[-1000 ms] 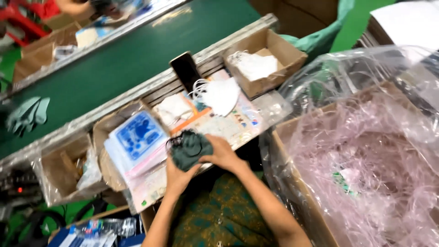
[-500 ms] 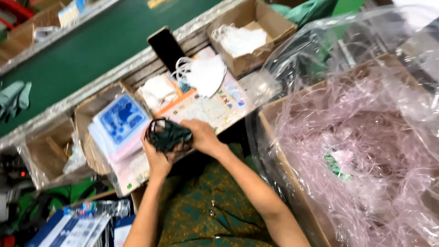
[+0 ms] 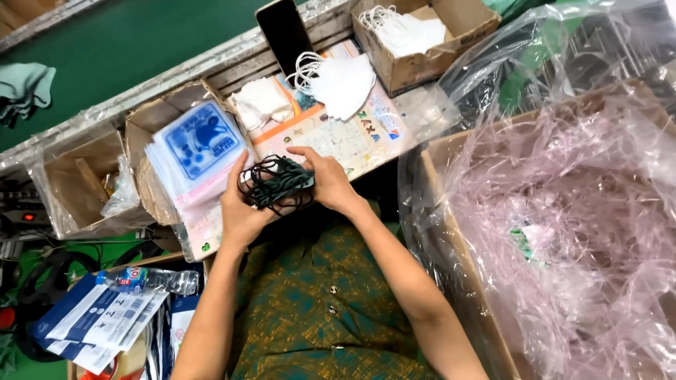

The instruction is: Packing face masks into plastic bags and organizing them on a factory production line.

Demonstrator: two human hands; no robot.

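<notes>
Both hands are working one thing: a small dark green fabric bundle with black elastic loops (image 3: 276, 184), looks like a stack of face masks. It's sitting between the palms, above the lap, just off the near edge of the work surface.

Left hand (image 3: 239, 207) is cupping the bundle from its left and underneath, fingers curled around it, so closed on the bundle. Right hand (image 3: 325, 181) is clamping the opposite end, thumb under, fingers over the top. Bundle's long axis is running roughly left-right, hand to hand, tilting slightly up toward the right. Neither hand is nearer; both are in contact. Black loops are spilling out loose around the middle.

Around it:
- stack of clear flat plastic pouches with a blue printed panel (image 3: 199, 149), just beside the left hand, leaning in a brown cardboard tray (image 3: 141, 123). Closest neighbour.
- colourful printed paper sheet (image 3: 345, 141) lying flat just beyond the right fingertips.
- white folded face mask with white ear loops (image 3: 341, 83) lying farther back on that sheet, black smartphone (image 3: 285, 32) propped behind it.
- open cardboard box of white masks (image 3: 412, 35) at far right of the bench.
- large carton lined with clear plastic, full of pinkish crumpled film (image 3: 563, 225), close on the right arm's side.
- green conveyor belt (image 3: 141, 42) running along the far side.

Nothing is sitting between bundle and pouches.
</notes>
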